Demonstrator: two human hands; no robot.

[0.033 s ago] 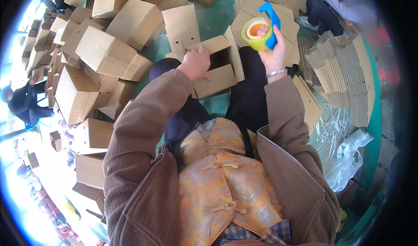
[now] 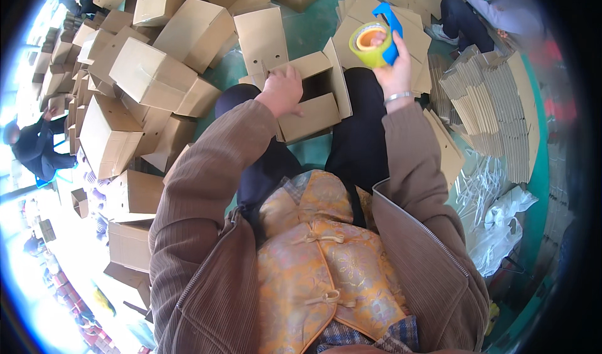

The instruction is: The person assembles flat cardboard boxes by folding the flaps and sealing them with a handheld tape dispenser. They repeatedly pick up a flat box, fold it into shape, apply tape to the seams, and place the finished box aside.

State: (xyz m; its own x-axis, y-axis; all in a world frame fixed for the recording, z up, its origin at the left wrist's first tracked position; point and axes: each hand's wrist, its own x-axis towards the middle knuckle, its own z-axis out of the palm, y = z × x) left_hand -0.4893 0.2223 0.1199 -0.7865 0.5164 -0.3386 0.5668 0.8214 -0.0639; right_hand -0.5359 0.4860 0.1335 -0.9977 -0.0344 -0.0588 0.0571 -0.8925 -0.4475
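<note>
Between my knees stands a brown cardboard box (image 2: 308, 117) with its top partly uncovered. Its dark inside shows between the folded-in flaps, and a tall flap (image 2: 262, 39) sticks out on the far left side. My left hand (image 2: 283, 92) grips the box's left side, fingers bent over the edge and the thumb toward the near flap. Raised above the box's far right, my right hand (image 2: 395, 72) is closed round a blue tape dispenser (image 2: 390, 20). A roll of yellow-green tape (image 2: 375, 58) sits on the dispenser, with my fingers partly inside its core.
Several made-up cartons (image 2: 157, 75) are heaped at the left. Flattened cardboard sheets (image 2: 489, 103) stand in a stack at the right, beside white straps (image 2: 480, 184) and a clear plastic bag (image 2: 498, 235). Other people sit at the far right (image 2: 467, 25) and far left (image 2: 41, 144).
My right hand and the tape dispenser have shifted very slightly. The left hand and the box look the same.
</note>
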